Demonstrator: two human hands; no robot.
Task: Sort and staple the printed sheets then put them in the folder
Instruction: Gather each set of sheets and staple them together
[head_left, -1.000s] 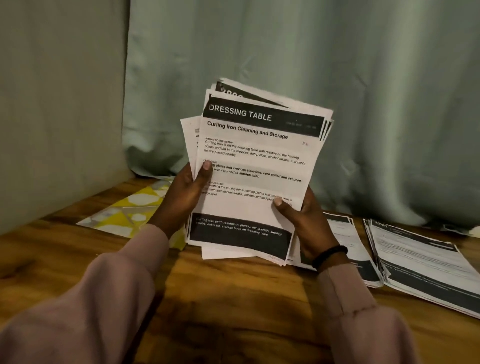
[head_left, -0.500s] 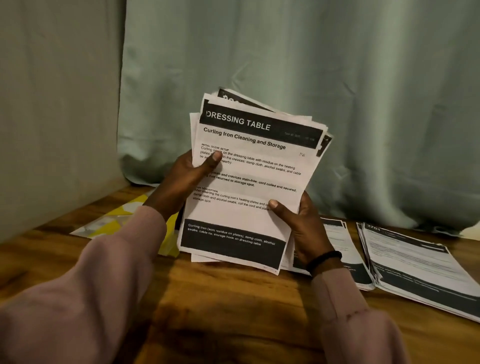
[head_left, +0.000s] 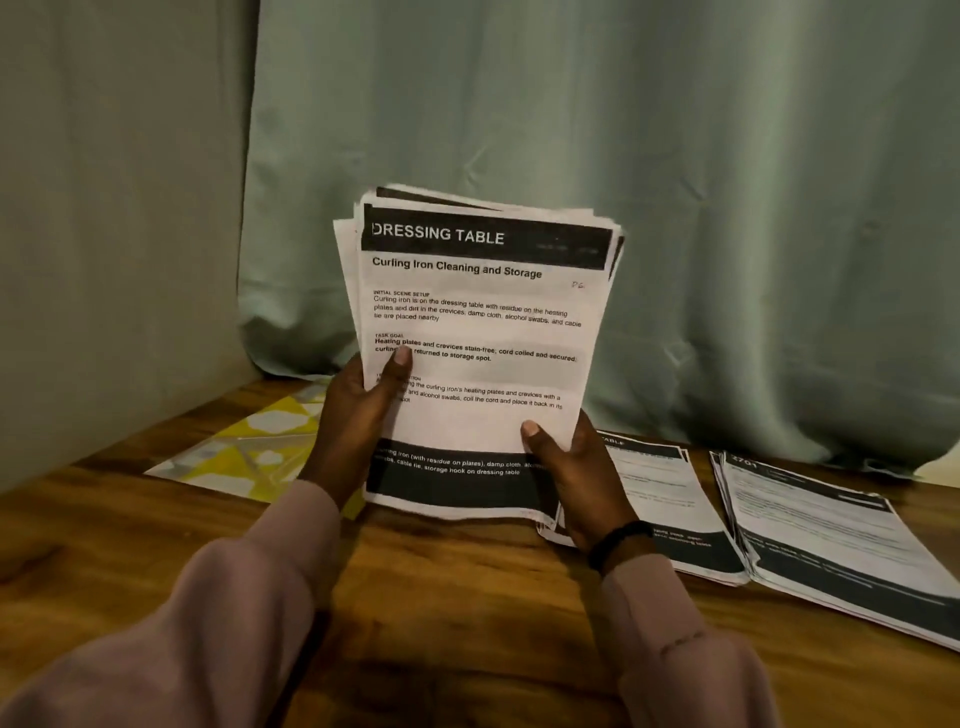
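A stack of printed sheets (head_left: 483, 332) stands upright, its lower edge on the wooden table (head_left: 457, 597). The top page is headed "DRESSING TABLE". My left hand (head_left: 363, 410) grips the stack's left edge, thumb on the front page. My right hand (head_left: 571, 467) grips the lower right corner, thumb on the page. A yellow and white patterned folder (head_left: 244, 452) lies flat on the table to the left, partly behind my left hand. No stapler is in view.
Two piles of printed sheets lie flat on the right: a nearer pile (head_left: 670, 499) beside my right wrist and another pile (head_left: 831, 540) further right. A pale green curtain (head_left: 623, 156) hangs behind the table, and a wall (head_left: 104, 208) stands at the left.
The fanned, tilted sheets have been squared into a more upright, even stack. Both hands kept their hold, the left one sliding lower on the edge.
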